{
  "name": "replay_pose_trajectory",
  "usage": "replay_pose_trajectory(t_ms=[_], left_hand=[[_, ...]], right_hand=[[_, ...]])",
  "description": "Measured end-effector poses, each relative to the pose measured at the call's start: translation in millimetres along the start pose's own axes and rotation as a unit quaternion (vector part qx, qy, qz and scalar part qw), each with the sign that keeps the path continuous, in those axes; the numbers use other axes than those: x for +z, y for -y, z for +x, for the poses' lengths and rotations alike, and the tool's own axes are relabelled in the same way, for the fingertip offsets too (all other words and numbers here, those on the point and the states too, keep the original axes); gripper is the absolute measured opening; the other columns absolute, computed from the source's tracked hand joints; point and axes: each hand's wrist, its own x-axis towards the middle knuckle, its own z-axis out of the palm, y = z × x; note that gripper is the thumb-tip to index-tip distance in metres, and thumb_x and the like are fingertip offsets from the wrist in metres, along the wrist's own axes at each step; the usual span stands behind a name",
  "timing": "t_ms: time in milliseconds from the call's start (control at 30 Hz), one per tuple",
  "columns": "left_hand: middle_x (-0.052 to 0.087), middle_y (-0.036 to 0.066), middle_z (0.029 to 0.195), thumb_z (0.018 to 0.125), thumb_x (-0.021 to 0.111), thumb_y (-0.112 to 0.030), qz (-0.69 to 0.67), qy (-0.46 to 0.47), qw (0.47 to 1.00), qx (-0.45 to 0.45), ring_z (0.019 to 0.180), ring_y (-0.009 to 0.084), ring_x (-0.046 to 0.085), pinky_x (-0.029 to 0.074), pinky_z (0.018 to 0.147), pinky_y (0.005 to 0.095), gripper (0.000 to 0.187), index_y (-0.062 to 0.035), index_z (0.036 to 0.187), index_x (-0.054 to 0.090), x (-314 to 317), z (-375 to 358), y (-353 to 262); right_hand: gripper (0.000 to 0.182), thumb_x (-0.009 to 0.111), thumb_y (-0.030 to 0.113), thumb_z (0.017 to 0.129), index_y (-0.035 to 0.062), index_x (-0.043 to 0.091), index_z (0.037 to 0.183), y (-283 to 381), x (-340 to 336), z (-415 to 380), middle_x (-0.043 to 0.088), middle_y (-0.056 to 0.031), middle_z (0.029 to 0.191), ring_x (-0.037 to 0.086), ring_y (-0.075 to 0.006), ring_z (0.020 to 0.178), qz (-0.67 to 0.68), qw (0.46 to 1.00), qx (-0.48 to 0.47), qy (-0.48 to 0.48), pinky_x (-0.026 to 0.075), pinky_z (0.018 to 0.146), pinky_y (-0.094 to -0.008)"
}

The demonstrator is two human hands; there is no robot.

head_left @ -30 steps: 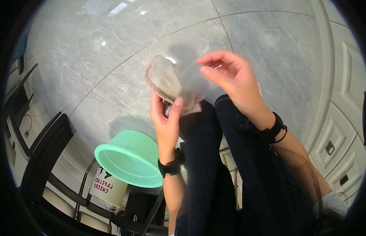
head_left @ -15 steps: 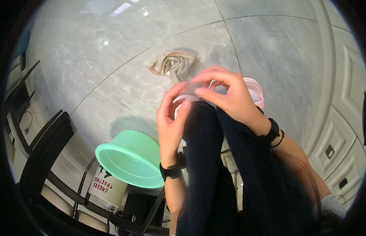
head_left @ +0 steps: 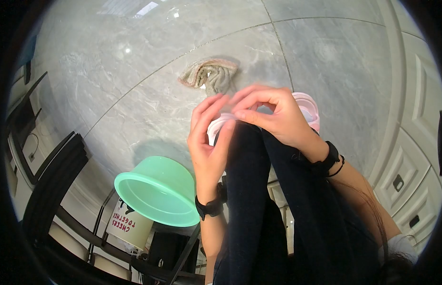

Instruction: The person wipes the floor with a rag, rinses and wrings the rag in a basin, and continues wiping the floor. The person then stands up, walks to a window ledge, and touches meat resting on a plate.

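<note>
My left hand [head_left: 207,130] is raised above my knees with its fingers curved and its thumb apart; I see nothing in it. Facing it, my right hand [head_left: 280,116] has bent fingers and a gap between thumb and forefinger, also with nothing visible inside. The fingertips of both hands nearly meet and are slightly blurred. Just beyond them, a crumpled beige-grey cloth [head_left: 214,75] lies on the tiled floor. Partly hidden behind my left hand is a pink slipper [head_left: 220,124]. Another pink slipper [head_left: 306,104] shows past my right hand.
On my left a mint-green basin [head_left: 157,190] is tilted toward me, above a cream bin [head_left: 130,225] with red lettering. Black chair-like frames [head_left: 55,183] stand at the far left. White panelled cabinet doors [head_left: 401,175] line the right side.
Both hands stay near each other with small finger movements. My left hand's fingers have shifted slightly, and more of the pink slipper shows between the hands. The cloth and basin rest as before.
</note>
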Motion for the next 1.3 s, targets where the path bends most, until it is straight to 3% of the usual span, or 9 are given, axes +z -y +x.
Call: replay_pose_trajectory(t_ms=[267,467,567,667,767,967,1067,1200,1300], left_hand=[[0.058,0.014,0.128,0.081,0.073,-0.003,0.012,0.048,0.998,0.031,0.118,0.0255,0.055,0.043,0.099,0.0375,0.025,-0.0025,0.106,0.071,-5.7,0.9,8.1],[0.058,0.015,0.125,0.077,0.075,0.001,-0.074,0.057,0.995,0.018,0.114,0.0215,0.057,0.044,0.097,0.0370,0.023,-0.0039,0.099,0.073,-8.0,0.4,7.7],[0.059,0.014,0.121,0.078,0.075,0.001,-0.061,0.049,0.996,0.048,0.111,0.0220,0.058,0.045,0.096,0.0368,0.020,-0.0035,0.097,0.073,-8.5,0.5,9.2],[0.059,0.013,0.115,0.079,0.073,0.001,-0.032,0.037,0.996,0.075,0.110,0.0228,0.057,0.044,0.096,0.0365,0.014,-0.0028,0.092,0.071,-5.8,0.6,6.3],[0.056,0.013,0.120,0.089,0.067,-0.004,0.005,0.011,0.998,0.062,0.115,0.0228,0.053,0.043,0.099,0.0386,0.005,-0.0020,0.092,0.064,-4.8,-3.3,4.8],[0.055,0.012,0.118,0.094,0.060,-0.009,-0.029,-0.067,0.997,0.029,0.112,0.0231,0.055,0.045,0.097,0.0396,0.007,-0.0024,0.095,0.059,-11.4,-20.4,4.2],[0.055,0.012,0.118,0.095,0.059,-0.009,-0.047,-0.105,0.992,0.043,0.111,0.0238,0.055,0.046,0.096,0.0393,0.007,-0.0023,0.095,0.059,-25.7,-31.8,7.2],[0.055,0.012,0.117,0.095,0.057,-0.006,-0.022,-0.157,0.987,0.022,0.110,0.0238,0.055,0.047,0.095,0.0390,0.005,-0.0020,0.094,0.060,-52.8,-50.4,8.2],[0.056,0.010,0.112,0.090,0.062,0.000,-0.004,-0.163,0.987,0.001,0.108,0.0217,0.055,0.045,0.094,0.0350,0.004,-0.0010,0.093,0.064,-57.3,-55.0,-2.4]], right_hand=[[0.012,0.070,0.008,0.088,-0.0033,0.071,0.091,2.3,-12.8,1.3,0.071,-0.0052,0.090,0.063,-0.0087,0.087,0.135,0.976,0.126,0.114,0.050,0.080,-0.0251],[0.015,0.072,0.010,0.087,-0.0032,0.072,0.095,1.0,-14.2,0.4,0.071,-0.0063,0.089,0.064,-0.0093,0.085,0.157,0.962,0.176,0.141,0.049,0.079,-0.0231],[0.013,0.070,0.004,0.087,-0.0033,0.073,0.098,2.9,-14.8,0.0,0.071,-0.0068,0.090,0.064,-0.0094,0.083,0.208,0.947,0.197,0.145,0.050,0.076,-0.0233],[0.017,0.067,0.008,0.090,-0.0042,0.072,0.100,3.1,-15.8,-0.7,0.071,-0.0082,0.091,0.065,-0.0117,0.085,0.182,0.952,0.191,0.155,0.050,0.078,-0.0249],[0.026,0.059,0.016,0.097,-0.0058,0.069,0.107,7.1,-16.6,0.1,0.071,-0.0116,0.097,0.066,-0.0158,0.089,0.215,0.939,0.202,0.180,0.050,0.081,-0.0274],[0.061,0.028,0.040,0.106,-0.0078,0.063,0.119,10.3,-13.2,2.1,0.066,-0.0196,0.119,0.064,-0.0227,0.101,0.263,0.908,0.237,0.222,0.047,0.092,-0.0327],[0.069,0.021,0.045,0.105,-0.0076,0.062,0.122,13.1,-13.5,1.7,0.064,-0.0206,0.124,0.063,-0.0235,0.102,0.264,0.908,0.247,0.211,0.046,0.094,-0.0332],[0.070,0.019,0.046,0.105,-0.0074,0.062,0.122,10.8,-14.1,1.0,0.063,-0.0200,0.125,0.063,-0.0234,0.102,0.257,0.911,0.246,0.208,0.045,0.094,-0.0329],[0.071,0.019,0.046,0.105,-0.0072,0.063,0.121,11.5,-8.7,0.6,0.064,-0.0195,0.125,0.063,-0.0232,0.102,0.240,0.913,0.246,0.221,0.045,0.094,-0.0328]])
